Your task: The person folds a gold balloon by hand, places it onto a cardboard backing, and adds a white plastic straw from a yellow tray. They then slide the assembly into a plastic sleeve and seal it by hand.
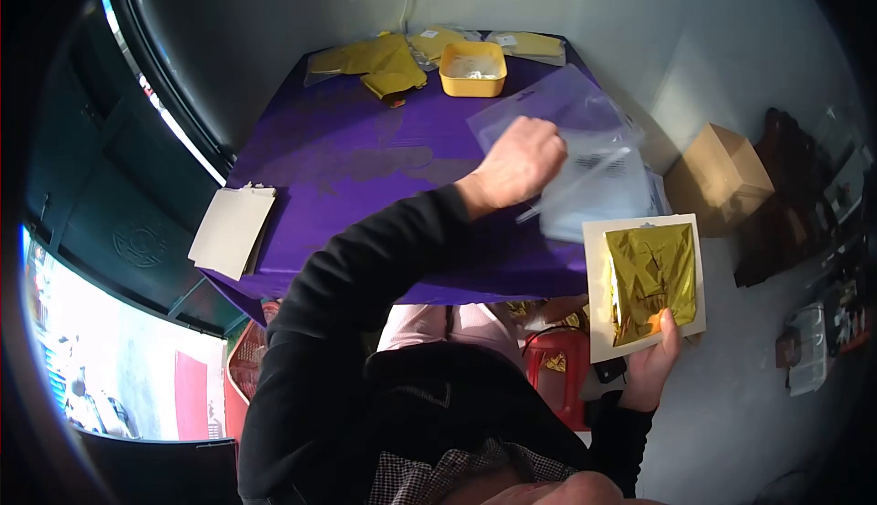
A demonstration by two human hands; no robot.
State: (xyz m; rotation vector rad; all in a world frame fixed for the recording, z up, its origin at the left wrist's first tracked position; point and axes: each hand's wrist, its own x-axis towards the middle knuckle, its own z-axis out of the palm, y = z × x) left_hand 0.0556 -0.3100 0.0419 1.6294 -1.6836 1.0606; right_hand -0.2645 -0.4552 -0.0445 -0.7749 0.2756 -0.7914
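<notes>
Holding one foil card (pixel 649 272) is the right hand (pixel 650 368).

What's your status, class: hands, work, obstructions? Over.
Left hand curled at clear plastic bags, grip unclear. Right hand holding cream card, gold foil on it. Yellow tub out of the way.

The pale card (pixel 598 327), toward four o'clock, is tilted upright, with shiny gold foil (pixel 671 263) against its face (creased, with bright glints). Toward one o'clock, the clear plastic bag (pixel 571 101) slants, partly blurred.
</notes>
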